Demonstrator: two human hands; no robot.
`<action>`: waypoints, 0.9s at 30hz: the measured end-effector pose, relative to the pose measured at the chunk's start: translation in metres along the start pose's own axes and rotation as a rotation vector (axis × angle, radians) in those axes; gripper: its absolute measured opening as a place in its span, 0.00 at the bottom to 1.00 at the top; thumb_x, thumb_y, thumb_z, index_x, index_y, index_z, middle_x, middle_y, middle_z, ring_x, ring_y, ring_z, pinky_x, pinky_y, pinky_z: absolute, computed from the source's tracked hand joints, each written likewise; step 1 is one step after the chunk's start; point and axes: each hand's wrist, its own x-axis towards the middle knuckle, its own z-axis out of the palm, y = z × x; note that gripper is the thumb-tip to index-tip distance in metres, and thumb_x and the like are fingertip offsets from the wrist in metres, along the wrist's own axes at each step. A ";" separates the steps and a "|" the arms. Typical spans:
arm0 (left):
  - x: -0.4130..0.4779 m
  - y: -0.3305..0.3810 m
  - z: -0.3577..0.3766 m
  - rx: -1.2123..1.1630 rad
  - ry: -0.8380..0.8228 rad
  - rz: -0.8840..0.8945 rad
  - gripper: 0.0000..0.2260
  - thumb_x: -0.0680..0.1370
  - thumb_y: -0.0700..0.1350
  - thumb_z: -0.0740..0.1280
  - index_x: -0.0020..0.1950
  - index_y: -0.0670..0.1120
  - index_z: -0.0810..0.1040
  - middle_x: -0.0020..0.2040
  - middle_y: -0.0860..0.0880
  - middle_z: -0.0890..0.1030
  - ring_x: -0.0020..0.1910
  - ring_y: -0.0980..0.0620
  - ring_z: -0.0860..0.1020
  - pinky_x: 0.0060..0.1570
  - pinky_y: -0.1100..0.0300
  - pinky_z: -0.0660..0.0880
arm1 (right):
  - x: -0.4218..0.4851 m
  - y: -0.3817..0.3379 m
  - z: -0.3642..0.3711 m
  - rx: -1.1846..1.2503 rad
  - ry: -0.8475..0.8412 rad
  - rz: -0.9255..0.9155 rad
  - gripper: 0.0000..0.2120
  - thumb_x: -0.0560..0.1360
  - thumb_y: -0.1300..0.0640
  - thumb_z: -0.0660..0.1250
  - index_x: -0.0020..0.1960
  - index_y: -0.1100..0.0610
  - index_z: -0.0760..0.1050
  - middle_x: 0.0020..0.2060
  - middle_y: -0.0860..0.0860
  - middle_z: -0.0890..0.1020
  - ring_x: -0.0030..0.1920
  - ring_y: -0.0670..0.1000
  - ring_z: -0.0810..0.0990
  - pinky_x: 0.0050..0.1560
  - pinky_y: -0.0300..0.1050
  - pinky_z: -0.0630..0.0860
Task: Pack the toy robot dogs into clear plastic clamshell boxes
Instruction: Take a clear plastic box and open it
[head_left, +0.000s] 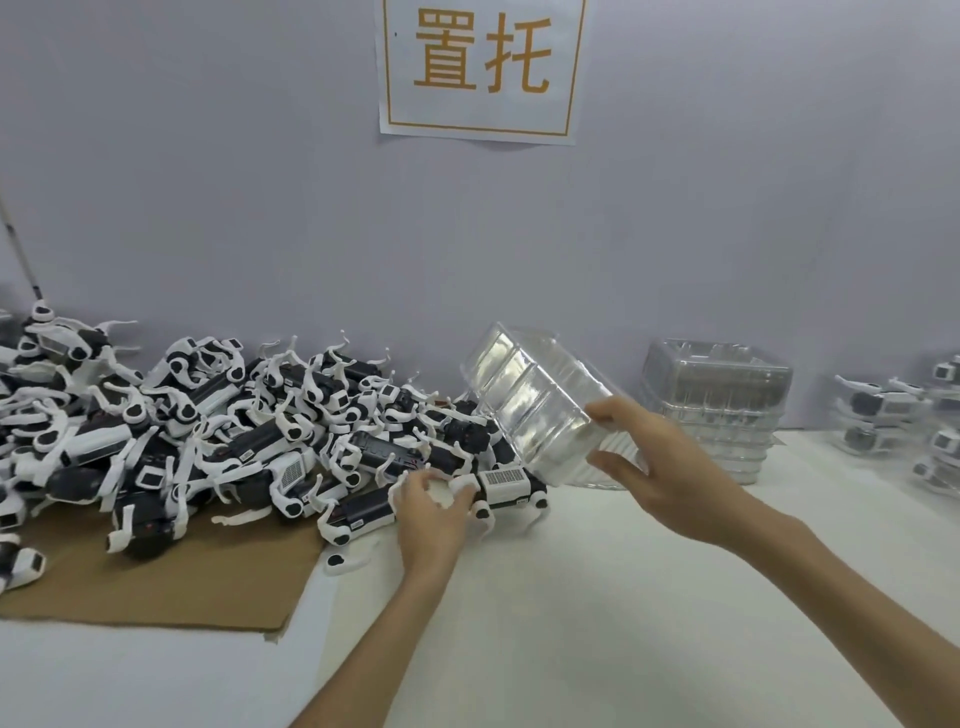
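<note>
Holding a clear clamshell box (535, 410) tilted above the white table (597, 597), the right hand (660, 462) grasps it at its near lower corner, with the thumb on the upper face and the fingers beneath. The left hand (434, 512) is clenched around one end of a toy robot dog (506, 486), which stands on its legs on the table just under the raised box.

Surroundings noted:
- A large pile of toy dogs (208, 431) lies to the left, tangled leg over leg. Most of it rests on a cardboard sheet (171, 587), and its right edge crowds directly against the grasped dog and the left hand.
- A stack of empty clamshells (719, 400) sits against the wall behind the right hand, partly hidden by the held box.
- Packed boxes (893, 410) with dogs inside stand at the far right, well apart from both hands.
- A paper sign (480, 67) with orange characters is fixed to the grey wall (234, 182) above.

Whether the held box is hinged open or closed cannot be told.
</note>
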 end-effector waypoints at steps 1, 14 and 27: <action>-0.004 0.007 -0.005 -0.040 0.042 0.054 0.09 0.78 0.49 0.71 0.54 0.48 0.76 0.56 0.48 0.77 0.45 0.58 0.77 0.41 0.65 0.72 | -0.003 -0.003 0.000 0.020 0.002 -0.005 0.20 0.79 0.57 0.69 0.60 0.36 0.66 0.55 0.31 0.76 0.61 0.31 0.72 0.59 0.24 0.64; -0.029 0.059 -0.055 -0.738 -0.568 0.154 0.11 0.78 0.42 0.66 0.59 0.42 0.83 0.51 0.46 0.85 0.49 0.52 0.83 0.51 0.57 0.80 | -0.012 -0.034 0.033 0.166 0.072 0.006 0.16 0.76 0.60 0.74 0.59 0.48 0.74 0.61 0.37 0.79 0.62 0.35 0.76 0.65 0.36 0.70; -0.040 0.041 -0.076 -0.635 -0.404 0.126 0.06 0.76 0.33 0.70 0.47 0.41 0.85 0.42 0.43 0.87 0.41 0.51 0.86 0.41 0.62 0.81 | 0.021 -0.078 0.077 0.653 0.048 0.136 0.09 0.76 0.51 0.74 0.56 0.50 0.80 0.49 0.48 0.86 0.52 0.49 0.84 0.54 0.41 0.77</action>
